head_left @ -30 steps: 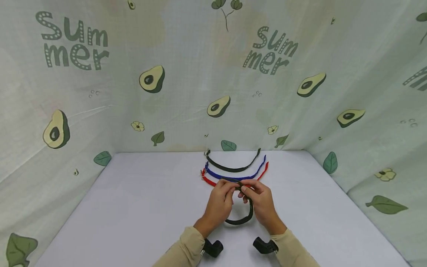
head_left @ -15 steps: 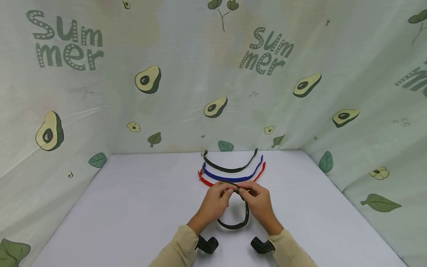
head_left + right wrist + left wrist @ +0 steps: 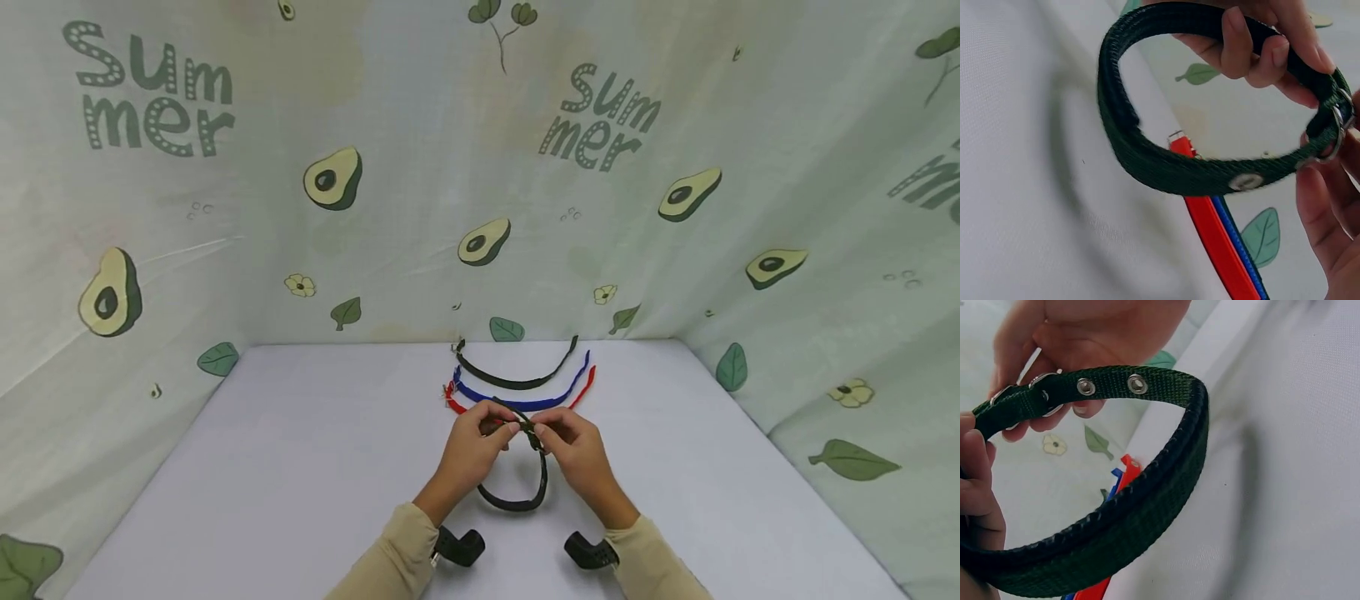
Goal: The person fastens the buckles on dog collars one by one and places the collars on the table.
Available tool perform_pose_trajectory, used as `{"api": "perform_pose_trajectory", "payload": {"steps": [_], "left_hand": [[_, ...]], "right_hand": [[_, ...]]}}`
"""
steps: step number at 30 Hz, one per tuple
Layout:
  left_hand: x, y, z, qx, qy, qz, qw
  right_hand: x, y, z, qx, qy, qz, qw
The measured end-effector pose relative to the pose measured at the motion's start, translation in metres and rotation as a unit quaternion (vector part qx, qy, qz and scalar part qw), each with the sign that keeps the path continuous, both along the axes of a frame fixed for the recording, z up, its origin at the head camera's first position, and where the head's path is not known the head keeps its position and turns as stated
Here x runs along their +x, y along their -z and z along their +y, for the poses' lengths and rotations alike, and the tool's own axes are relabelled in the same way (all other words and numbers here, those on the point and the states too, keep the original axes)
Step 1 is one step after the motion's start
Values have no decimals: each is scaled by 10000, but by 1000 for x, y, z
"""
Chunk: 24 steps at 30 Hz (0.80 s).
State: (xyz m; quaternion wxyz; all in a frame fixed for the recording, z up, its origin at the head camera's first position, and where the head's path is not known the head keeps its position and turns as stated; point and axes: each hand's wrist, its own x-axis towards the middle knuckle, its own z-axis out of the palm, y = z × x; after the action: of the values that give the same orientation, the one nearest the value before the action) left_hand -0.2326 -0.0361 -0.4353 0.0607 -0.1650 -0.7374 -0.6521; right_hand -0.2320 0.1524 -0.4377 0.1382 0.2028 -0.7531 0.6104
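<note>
holding a green collar up in both hands

so the green collar (image 3: 513,505) is bent round into a loop, sitting between the left hand (image 3: 467,454) and the right hand (image 3: 582,458), held up over the white bench (image 3: 300,467). both sets of fingers (image 3: 508,430) are pinching the strap at the far side of the loop, pretty close together, and the rest of it dips back toward the person. the left wrist view shows two round metal eyelets (image 3: 1131,384) in the strap, and the right wrist one shows a shiny metal ring (image 3: 1340,131) right by the fingertips. can't tell if the strap end is through it, too much hand in the way.

past the hands, three more collars lie curved in a row: a red collar (image 3: 583,388) nearest and partly hidden, then a blue collar (image 3: 517,405), then a dark collar (image 3: 513,384) near the back edge. each wrist has a black camera (image 3: 462,547) by a tan sleeve (image 3: 397,550). backdrop is a pale cloth (image 3: 420,125) printed with avocados, leaves and "summer".
</note>
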Motion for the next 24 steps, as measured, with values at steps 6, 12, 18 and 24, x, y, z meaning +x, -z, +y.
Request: {"api": "perform_pose_trajectory", "payload": {"steps": [6, 12, 18, 24], "left_hand": [[4, -5, -5, 40, 2, -134, 9999], [9, -13, -3, 34, 262, -306, 9992], [7, -3, -6, 135, 504, -453, 9976], [6, 3, -8, 214, 400, -582, 9973]], "right_hand": [[1, 1, 0, -101, -492, -27, 9987], [3, 0, 2, -324, -466, -294, 9980], [3, 2, 3, -589, -229, -393, 9972], [2, 2, 2, -917, -211, -399, 9948]]}}
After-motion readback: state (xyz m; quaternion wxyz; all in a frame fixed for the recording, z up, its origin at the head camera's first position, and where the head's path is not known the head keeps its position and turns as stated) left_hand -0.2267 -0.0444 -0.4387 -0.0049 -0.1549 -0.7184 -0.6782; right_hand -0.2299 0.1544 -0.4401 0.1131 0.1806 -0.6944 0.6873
